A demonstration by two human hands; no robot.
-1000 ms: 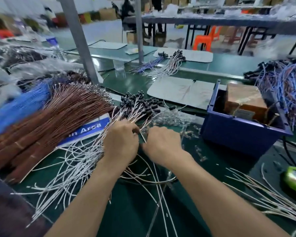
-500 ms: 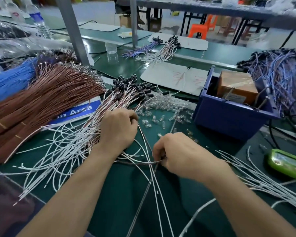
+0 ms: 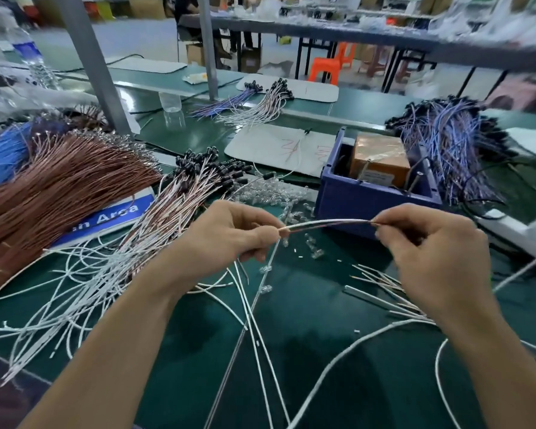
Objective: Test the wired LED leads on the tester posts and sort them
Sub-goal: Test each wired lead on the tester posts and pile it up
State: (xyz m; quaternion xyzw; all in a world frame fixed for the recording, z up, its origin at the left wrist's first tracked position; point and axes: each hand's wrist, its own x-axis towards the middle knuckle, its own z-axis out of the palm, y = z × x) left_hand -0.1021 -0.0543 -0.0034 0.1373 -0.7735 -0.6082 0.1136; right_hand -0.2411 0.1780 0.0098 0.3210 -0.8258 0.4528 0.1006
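A white and red wired LED lead (image 3: 328, 223) stretches between my two hands above the green mat. My left hand (image 3: 226, 236) pinches its left end, and my right hand (image 3: 430, 252) pinches its right end with thumb and forefinger. A heap of white leads with black LED caps (image 3: 180, 193) lies to the left of my left hand. A blue bin (image 3: 375, 196) holding an orange-brown tester box (image 3: 381, 159) with two thin metal posts stands just behind the lead. A few sorted white leads (image 3: 390, 292) lie below my right hand.
Thick bundles of copper-brown wires (image 3: 53, 187) and blue wires (image 3: 0, 156) fill the left side. Purple and blue leads (image 3: 449, 140) are piled right of the bin. Loose clear LEDs (image 3: 273, 193) are scattered on the mat. A grey post (image 3: 96, 63) rises at the back left.
Both hands rose off the mat and drew apart, pulling one lead out of the heap and stretching it between them. The camera tilted up slightly.
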